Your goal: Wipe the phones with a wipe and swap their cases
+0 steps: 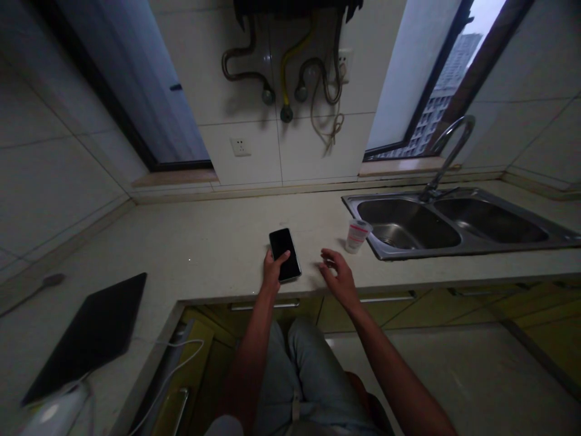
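Observation:
A smartphone [290, 265] with a dark screen is at the front of the pale countertop, face up. My left hand [272, 271] grips its left side, with the thumb lying over the screen and the other fingers mostly hidden behind it. To the right, my right hand [338, 275] hovers near the counter's front edge with its fingers loosely bent and apart from the thumb, holding nothing. Just beyond that hand, a clear plastic cup [357, 235] with red and white print stands beside the sink.
A double steel sink [458, 243] with a curved faucet [447, 154] occupies the right side. On the left counter lie a dark flat panel [93, 336], a white device [57, 412] and a white cable [184, 362]. Hoses and a wall socket [240, 146] are behind the counter.

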The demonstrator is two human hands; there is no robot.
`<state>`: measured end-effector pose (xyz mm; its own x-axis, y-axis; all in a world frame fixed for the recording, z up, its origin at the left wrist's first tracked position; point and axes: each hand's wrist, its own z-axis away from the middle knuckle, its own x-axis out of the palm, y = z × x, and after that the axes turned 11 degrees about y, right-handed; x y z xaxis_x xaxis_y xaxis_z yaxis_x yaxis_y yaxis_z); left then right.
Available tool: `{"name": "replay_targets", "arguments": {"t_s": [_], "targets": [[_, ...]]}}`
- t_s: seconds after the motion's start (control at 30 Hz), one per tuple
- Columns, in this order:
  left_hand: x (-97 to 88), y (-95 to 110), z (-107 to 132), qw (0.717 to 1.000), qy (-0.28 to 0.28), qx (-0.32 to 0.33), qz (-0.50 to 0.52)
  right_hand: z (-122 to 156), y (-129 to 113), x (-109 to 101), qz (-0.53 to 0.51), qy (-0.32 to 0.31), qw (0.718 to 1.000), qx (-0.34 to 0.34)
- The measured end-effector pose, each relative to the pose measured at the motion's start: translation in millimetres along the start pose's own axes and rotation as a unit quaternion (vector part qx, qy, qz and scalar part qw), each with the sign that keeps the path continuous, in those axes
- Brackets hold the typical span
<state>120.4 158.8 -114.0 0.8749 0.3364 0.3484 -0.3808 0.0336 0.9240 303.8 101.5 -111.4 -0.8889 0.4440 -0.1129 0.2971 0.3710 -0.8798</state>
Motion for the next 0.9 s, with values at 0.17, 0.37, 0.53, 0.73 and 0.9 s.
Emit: {"name": "replay_targets", "arguments": {"t_s": [0.17,0.37,0.53,0.73,0.9], "targets": [[2.0,-2,-4,1.000,-0.015,-0.005,-0.009,-6,3,29,-0.125,-0.129,0.955,0.237],[-0.6,-11,-6,1.000,0.030,-0.002,-0.004,-9,9,31,-0.177,-0.227,0.894,0.345],[-3.1,-17,-11,0.997,0.078,-0.008,-0.017,-4,2,38,-0.187,-0.256,0.880,0.354],[-4.3,-14,-12,0.997,0.066,-0.029,0.036,-2,-1,53,-0.237,-0.217,0.870,0.374],[-5.5,-10,-14,0.992,0.037,-0.083,0.092,-2,-1,61,-0.248,-0.197,0.873,0.370]]}}
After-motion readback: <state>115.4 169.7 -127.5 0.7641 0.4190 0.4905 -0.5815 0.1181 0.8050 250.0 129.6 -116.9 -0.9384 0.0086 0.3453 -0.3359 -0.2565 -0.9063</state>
